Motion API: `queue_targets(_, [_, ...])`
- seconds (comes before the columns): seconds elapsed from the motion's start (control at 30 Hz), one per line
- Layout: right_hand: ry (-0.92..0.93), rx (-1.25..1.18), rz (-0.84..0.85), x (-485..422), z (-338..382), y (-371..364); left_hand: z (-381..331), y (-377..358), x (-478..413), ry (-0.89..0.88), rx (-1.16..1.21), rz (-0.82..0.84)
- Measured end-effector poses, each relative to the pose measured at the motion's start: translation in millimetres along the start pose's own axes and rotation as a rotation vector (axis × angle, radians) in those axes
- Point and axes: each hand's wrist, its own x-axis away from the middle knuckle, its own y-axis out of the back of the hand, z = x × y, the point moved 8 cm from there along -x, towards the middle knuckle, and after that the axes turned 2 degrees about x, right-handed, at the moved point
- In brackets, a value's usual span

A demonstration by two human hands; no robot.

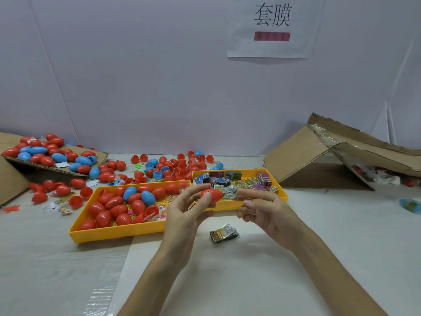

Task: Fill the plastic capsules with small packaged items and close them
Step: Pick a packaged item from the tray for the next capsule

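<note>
capsule [211, 195] and packet [229, 192] held over mid-surface [250, 281]
left hand [182, 215] grips the red capsule, right hand [262, 208] pinches the packet against it; packet bundle [224, 232] beneath, capsule tray [118, 233] and packet tray [283, 197] behind, loose capsules [111, 165] toward the left edge, cardboard box [319, 156] at the right edge, paper sign [271, 28] on the white wall [159, 87].

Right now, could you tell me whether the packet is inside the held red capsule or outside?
Mostly outside: the packet sticks out beside the red capsule, pinched by the right hand; the left hand holds the capsule.
</note>
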Motion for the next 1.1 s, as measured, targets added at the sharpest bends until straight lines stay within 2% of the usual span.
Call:
queue_targets(0.37, [-0.005, 0.018, 0.014, -1, -2, -2, 1, -1, -2, -0.040, -0.094, 0.032])
queue_targets(0.57, [0.004, 0.129, 0.078, 3, 0, -12, -1, -4, 0, -0.079, -0.195, 0.060])
queue_targets(0.93, [0.228, 0.262, -0.176, 5, 21, 7, 5, -3, -2, -0.044, -0.203, 0.074])
queue_targets(1.1, [0.312, 0.323, -0.128, 8, 26, -3, 9, -6, -1, -0.011, -0.233, 0.114])
